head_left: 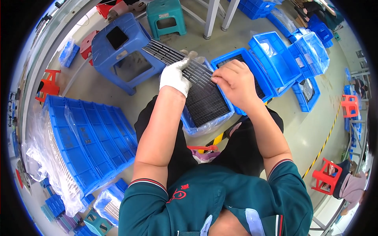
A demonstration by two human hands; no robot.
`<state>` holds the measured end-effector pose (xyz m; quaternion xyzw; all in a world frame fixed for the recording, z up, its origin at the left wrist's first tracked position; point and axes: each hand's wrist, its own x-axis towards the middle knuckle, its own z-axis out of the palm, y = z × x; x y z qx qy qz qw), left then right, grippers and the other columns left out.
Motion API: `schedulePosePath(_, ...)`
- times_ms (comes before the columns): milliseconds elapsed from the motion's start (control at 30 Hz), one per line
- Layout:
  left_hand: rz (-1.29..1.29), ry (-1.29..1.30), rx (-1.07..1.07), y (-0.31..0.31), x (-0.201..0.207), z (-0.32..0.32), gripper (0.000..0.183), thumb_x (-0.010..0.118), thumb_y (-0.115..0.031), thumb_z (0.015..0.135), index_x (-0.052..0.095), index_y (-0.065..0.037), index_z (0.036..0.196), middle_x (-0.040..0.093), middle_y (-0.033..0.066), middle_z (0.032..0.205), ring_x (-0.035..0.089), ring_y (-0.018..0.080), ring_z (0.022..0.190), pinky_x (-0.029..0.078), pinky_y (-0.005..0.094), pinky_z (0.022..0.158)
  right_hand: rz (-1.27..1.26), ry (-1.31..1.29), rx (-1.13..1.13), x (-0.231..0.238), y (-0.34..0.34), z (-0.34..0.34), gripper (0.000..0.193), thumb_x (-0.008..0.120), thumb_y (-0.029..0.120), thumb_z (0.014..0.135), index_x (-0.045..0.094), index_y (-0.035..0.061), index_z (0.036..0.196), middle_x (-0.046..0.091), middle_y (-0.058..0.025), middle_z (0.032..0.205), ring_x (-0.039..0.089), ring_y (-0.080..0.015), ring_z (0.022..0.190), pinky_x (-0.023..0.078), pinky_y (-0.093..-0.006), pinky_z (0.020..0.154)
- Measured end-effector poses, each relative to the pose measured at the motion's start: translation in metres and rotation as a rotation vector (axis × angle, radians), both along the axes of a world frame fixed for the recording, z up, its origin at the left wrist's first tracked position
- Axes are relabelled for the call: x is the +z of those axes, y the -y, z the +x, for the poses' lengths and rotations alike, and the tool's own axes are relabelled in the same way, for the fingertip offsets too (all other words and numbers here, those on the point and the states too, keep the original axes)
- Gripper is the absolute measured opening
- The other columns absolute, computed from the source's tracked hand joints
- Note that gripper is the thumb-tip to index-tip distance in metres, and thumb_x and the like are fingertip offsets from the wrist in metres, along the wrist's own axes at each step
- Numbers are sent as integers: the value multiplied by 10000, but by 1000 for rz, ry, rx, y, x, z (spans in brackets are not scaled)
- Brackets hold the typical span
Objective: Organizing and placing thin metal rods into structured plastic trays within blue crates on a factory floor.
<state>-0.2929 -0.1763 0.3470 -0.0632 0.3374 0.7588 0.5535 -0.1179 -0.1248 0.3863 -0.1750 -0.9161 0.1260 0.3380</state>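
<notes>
A white glove covers my left hand (175, 77), which is closed around a fan of several long, thin dark rods (162, 53). The rods slant from the upper left down to the right. At their lower right end my bare right hand (239, 82) is closed, thumb and fingers pinching at a rod's tip; its fingers partly hide the tip. Below the held rods is a plastic-lined blue crate (195, 131) with rows of similar dark rods (204, 108) in it. Behind my right hand stands another blue crate (269, 95) with dark contents, partly covered by the hand.
A blue stool (136, 28) with a flat black object (117, 37) on it stands at the far left. Stacked blue crates (88, 139) rise beside my left arm. More blue bins (289, 74) are at the right, and a green stool (170, 11) is at the back.
</notes>
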Motion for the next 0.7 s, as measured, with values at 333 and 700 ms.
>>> schedulePosePath(333,12,56,17,-1,0,2,171,423,3,930,508,-50,1068,588,198,1117,573,436,1045,465,604,906,65,106,26,-2,-2,-1,87,724,122,704,664,95,760,628,-28,760,593,-223,791,442,-346,692)
schedulePosePath(700,129,48,6,3,4,-1,246,454,58,892,510,-47,1106,577,197,1132,589,419,1032,499,550,863,-562,-24,-121,-3,-9,3,100,706,77,792,662,-1,837,639,-61,823,596,-157,753,476,-279,695)
